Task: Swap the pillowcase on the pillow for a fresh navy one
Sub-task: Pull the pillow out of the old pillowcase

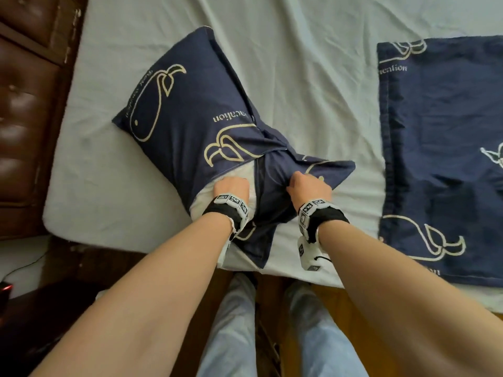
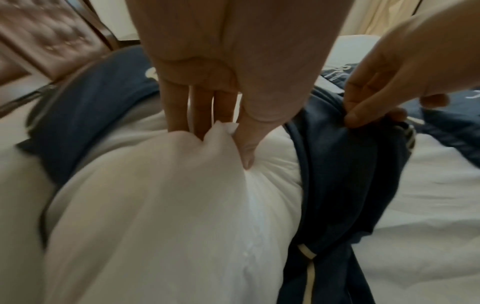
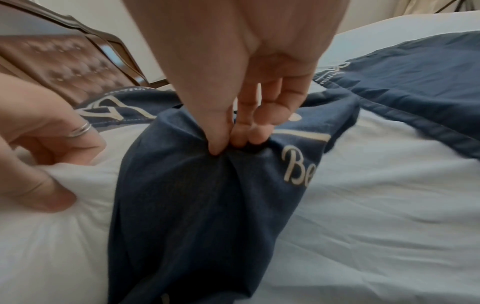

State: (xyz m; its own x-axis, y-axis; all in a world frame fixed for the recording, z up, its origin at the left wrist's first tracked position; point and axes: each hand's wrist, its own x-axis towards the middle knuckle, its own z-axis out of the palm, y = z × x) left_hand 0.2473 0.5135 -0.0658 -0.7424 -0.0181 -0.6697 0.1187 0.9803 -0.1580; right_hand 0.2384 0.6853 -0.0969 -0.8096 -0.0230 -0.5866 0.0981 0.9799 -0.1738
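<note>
Left hand grips white pillow, mostly hidden inside pillowcase.

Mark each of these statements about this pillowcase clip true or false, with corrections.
1. The left hand pinches the white pillow. True.
2. The right hand lies flat and open on the sheet. False: its fingers bunch the navy pillowcase fabric.
3. A second navy pillowcase lies flat on the bed, to the right. True.
4. The pillow is fully out of its case. False: only its near end shows.
5. The left hand wears a ring. True.
</note>
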